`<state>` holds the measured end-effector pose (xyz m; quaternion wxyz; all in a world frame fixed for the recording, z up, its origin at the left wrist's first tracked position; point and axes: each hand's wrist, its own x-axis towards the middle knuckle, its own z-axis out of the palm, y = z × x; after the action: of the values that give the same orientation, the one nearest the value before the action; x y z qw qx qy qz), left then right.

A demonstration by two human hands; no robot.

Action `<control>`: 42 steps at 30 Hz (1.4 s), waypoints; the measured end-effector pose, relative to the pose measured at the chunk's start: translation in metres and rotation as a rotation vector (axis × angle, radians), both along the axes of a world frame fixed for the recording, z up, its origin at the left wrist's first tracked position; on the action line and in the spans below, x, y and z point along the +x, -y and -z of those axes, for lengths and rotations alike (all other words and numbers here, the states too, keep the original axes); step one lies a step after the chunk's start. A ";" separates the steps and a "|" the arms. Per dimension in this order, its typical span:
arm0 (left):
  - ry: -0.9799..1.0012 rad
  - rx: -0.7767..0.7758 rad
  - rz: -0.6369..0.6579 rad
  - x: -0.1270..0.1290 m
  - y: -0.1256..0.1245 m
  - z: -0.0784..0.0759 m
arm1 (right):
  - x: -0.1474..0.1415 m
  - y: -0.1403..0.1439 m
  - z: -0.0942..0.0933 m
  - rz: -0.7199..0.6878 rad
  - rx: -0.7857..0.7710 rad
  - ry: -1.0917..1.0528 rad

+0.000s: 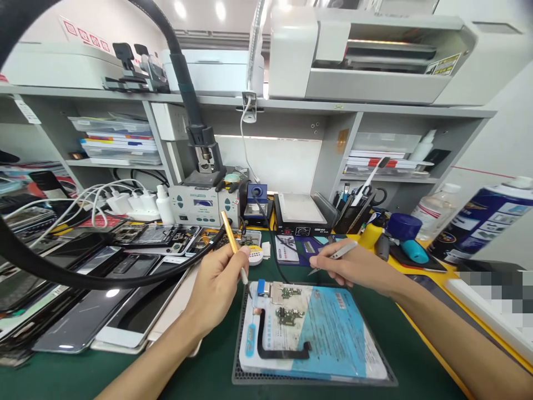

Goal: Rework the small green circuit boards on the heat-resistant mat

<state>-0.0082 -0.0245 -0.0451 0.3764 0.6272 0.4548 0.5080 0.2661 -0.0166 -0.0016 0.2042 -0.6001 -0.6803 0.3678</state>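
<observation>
My left hand (pixel 220 280) is closed around a slim gold pen-shaped tool (pixel 231 236). Its pale tip points down at the upper left corner of a blue-and-white packet (pixel 333 328). Pinched in my right hand (pixel 350 265) is a pair of metal tweezers (pixel 343 251), points down and left, just beyond the packet's far edge. On the packet lie a small green circuit board (pixel 290 316), another small board (pixel 290 293) beside a metal piece, and a bent black flex cable (pixel 263 341). A blue tab (pixel 261 287) sits near the gold tool's tip.
Several phones (pixel 97 300) and phone parts cover the left side. A thick black hose (pixel 137 282) loops over them. Behind stand a grey rework station (pixel 200 206), a flat heating plate (pixel 302 210) and a tool holder (pixel 352 214). Bottles and a spray can (pixel 478 222) stand right.
</observation>
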 end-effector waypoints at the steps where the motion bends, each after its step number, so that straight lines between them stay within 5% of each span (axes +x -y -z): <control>1: -0.001 0.001 0.000 0.000 0.000 0.000 | 0.001 -0.001 0.001 0.003 -0.006 -0.007; 16: 0.001 -0.024 -0.016 -0.001 -0.003 0.002 | 0.025 -0.007 -0.014 -0.024 0.065 -0.159; 24: -0.002 -0.025 -0.010 -0.002 -0.003 0.005 | 0.046 -0.017 -0.001 -0.169 0.049 0.118; 32: -0.019 0.031 -0.017 -0.003 -0.007 0.007 | 0.048 -0.023 0.016 -0.171 0.078 0.330; 38: -0.085 0.135 -0.060 -0.007 -0.006 0.007 | 0.048 -0.019 0.012 -0.148 0.141 0.214; 42: -0.211 0.209 -0.061 -0.003 -0.004 -0.013 | 0.036 -0.010 -0.001 -0.127 0.209 0.012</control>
<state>-0.0107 -0.0204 -0.0325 0.2437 0.6987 0.4553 0.4951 0.3020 -0.0068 -0.0004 0.2379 -0.5335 -0.7529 0.3033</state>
